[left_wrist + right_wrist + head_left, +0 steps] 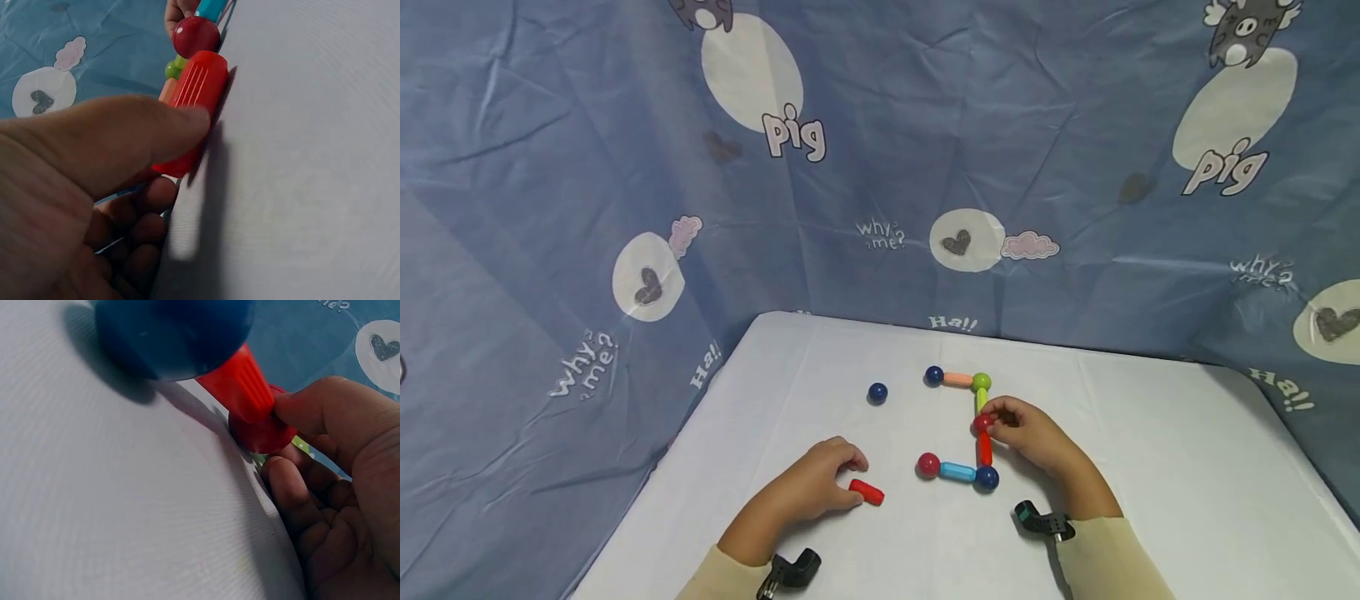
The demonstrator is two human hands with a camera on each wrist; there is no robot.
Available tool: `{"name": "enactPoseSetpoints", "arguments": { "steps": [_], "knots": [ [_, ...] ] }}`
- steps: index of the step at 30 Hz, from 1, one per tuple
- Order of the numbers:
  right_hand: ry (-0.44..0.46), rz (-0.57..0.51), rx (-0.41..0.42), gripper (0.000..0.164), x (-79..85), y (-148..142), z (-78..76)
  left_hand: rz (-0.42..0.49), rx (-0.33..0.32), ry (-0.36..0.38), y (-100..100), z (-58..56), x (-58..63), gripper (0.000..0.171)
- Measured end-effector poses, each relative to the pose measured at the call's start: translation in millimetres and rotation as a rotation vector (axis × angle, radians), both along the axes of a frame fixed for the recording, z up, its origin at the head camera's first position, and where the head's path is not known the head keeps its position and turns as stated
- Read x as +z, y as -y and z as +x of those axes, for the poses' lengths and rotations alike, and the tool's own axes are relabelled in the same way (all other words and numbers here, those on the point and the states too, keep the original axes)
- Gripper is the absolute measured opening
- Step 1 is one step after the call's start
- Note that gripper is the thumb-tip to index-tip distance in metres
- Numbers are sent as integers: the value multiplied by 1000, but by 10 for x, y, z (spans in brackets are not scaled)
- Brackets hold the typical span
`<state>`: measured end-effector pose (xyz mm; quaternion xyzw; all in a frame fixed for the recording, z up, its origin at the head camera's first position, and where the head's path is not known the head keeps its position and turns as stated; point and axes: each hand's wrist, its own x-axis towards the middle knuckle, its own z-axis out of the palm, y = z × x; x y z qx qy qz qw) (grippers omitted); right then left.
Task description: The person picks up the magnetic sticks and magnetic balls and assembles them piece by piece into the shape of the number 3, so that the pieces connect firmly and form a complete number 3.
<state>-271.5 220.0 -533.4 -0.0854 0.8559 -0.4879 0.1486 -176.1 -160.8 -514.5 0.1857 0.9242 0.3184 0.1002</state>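
Note:
On the white table, a red ball (982, 424) in a chain of balls and rods is pinched by my right hand (1030, 433). From that ball a red rod (240, 384) runs to a dark blue ball (987, 478), and a light green rod (982, 401) runs the other way. A loose red rod (867, 492) lies by my left hand (823, 479). In the left wrist view the thumb (169, 128) overlaps this rod's side. The left index fingertip is bent above the rod, with a gap showing in the head view.
A light blue rod (958, 472) joins another red ball (928, 465) at the chain's near end. The far end has a green ball (981, 382), an orange rod (957, 380) and a blue ball (934, 376). A loose blue ball (877, 393) sits left. Patterned cloth (880, 167) hangs behind.

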Motion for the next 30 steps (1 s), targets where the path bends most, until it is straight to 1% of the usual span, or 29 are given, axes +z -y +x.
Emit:
{"name": "enactPoseSetpoints", "arguments": {
  "steps": [3,6,10,17,21,25,30],
  "knots": [
    [-2,-3,3,33,10,-4,-2,-5,-14,-43,-12,-6,-25,22],
    [0,-14,0,33,16,2,2,-11,-4,-64,-21,-12,-44,20],
    [0,-30,2,33,13,13,9,-29,23,-58,-25,-17,-55,20],
    [-7,-48,2,31,-3,15,12,1,101,-33,-33,-10,-53,18],
    [-2,-51,0,32,-9,11,16,4,121,-35,-36,-2,-75,16],
    [-2,-48,-10,32,-5,7,15,34,152,-57,-64,-2,-90,15],
    [-9,-39,-9,31,9,9,15,114,219,-73,-139,-10,-98,14]
  ]
}}
